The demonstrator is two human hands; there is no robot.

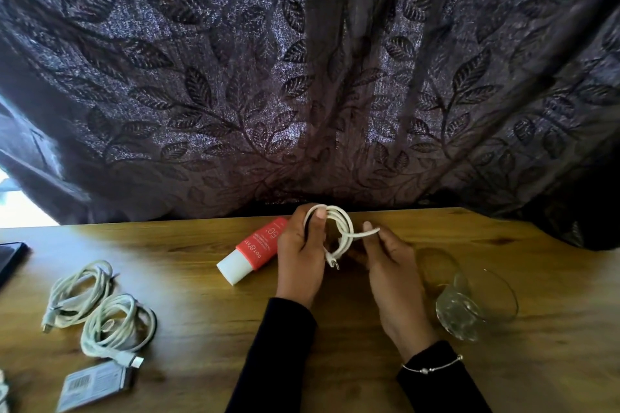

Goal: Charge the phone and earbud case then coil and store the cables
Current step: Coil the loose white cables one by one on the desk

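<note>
Bare wooden tabletop [335,362] lies nearest, two coiled white cables [100,308] at its left, and above its middle the left hand [300,255] grips a looped white charging cable [339,231] whose end the right hand [389,261] pinches, before the dark leaf-patterned curtain [302,77] at the far edge.

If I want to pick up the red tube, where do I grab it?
Probably grab the red tube around its middle, reaching from above. It lies flat on the table, white cap pointing toward you, and its far end sits behind the left hand.

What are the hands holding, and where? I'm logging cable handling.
A white cable: left hand grips the coiled loops, right hand pinches its loose end.
</note>
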